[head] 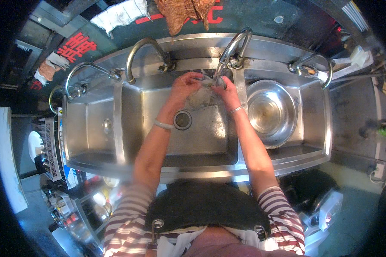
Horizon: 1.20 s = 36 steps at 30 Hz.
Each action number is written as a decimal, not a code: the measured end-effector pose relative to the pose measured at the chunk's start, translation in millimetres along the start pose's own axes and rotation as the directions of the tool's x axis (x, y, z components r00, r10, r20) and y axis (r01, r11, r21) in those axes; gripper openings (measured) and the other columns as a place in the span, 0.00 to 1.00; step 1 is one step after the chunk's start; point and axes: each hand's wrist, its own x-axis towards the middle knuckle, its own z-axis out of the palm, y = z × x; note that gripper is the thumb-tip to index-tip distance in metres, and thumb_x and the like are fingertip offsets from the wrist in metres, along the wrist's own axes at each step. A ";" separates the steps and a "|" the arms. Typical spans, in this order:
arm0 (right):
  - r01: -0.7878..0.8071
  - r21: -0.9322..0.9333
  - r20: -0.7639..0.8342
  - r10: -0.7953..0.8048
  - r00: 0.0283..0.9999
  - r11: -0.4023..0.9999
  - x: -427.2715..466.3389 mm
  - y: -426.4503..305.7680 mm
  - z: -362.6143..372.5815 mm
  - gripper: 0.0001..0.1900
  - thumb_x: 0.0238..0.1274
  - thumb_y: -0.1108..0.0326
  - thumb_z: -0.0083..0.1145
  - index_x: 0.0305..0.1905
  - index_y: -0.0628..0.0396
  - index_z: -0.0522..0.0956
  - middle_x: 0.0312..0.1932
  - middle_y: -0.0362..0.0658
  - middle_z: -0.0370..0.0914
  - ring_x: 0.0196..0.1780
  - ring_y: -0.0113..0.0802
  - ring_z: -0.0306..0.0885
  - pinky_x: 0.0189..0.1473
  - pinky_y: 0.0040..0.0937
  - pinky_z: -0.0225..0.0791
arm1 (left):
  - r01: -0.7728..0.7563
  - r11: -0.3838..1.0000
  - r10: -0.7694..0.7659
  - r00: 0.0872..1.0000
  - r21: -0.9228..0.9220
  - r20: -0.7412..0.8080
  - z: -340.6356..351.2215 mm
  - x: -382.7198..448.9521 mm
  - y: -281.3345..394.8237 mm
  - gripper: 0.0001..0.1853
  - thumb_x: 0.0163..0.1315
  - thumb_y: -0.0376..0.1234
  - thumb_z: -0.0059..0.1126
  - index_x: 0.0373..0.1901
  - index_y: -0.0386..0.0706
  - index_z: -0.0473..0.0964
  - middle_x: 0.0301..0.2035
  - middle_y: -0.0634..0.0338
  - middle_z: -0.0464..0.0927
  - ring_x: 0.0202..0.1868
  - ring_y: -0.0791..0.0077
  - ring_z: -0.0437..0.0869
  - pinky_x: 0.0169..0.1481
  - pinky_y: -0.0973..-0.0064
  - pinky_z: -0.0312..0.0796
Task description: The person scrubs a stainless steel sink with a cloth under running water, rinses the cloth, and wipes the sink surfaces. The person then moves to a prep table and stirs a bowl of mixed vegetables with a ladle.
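Water runs from a curved metal faucet (236,48) onto a thin, see-through item, perhaps a plastic bag (203,93), above the middle sink basin (196,144). My left hand (185,88) pinches its left side near the top. On the other side, my right hand (226,91) grips a bunched greyish part of it beside the stream. What the item is made of cannot be told for certain. The round drain (182,120) lies below, near my left wrist.
A round metal bowl (267,136) sits in the right basin. Another basin (90,128) lies left. More curved faucets (144,43) stand along the back rim. Cloths (119,16) hang on the dark wall behind, and a rack (50,147) stands at far left.
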 end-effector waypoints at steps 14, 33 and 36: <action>0.200 -0.661 -0.079 -0.331 0.940 0.723 17.1 19.1 -18.2 0.12 0.55 0.64 0.59 0.41 0.54 0.69 0.26 0.54 0.76 0.32 0.54 0.77 0.32 0.43 0.68 | -0.065 0.931 0.060 0.998 0.360 0.027 23.2 -15.5 -23.7 0.19 0.58 0.33 0.55 0.50 0.36 0.75 0.44 0.51 0.79 0.45 0.67 0.79 0.52 0.68 0.70; 0.225 -0.364 0.319 -0.106 0.942 0.904 4.3 -6.5 -6.6 0.21 0.40 0.67 0.65 0.45 0.58 0.79 0.40 0.46 0.80 0.46 0.36 0.77 0.52 0.31 0.68 | -0.181 0.982 0.185 0.977 0.046 -0.103 27.8 -26.7 10.3 0.28 0.47 0.19 0.52 0.55 0.40 0.68 0.49 0.61 0.72 0.54 0.73 0.73 0.59 0.74 0.66; 0.180 -0.294 0.409 -0.047 0.911 0.939 -1.0 -19.4 3.5 0.15 0.34 0.76 0.58 0.36 0.59 0.78 0.37 0.42 0.78 0.45 0.30 0.74 0.50 0.27 0.66 | -0.243 0.940 0.263 0.963 0.241 -0.056 13.0 -20.4 -4.8 0.33 0.44 0.23 0.61 0.57 0.41 0.66 0.53 0.59 0.71 0.58 0.67 0.71 0.63 0.69 0.63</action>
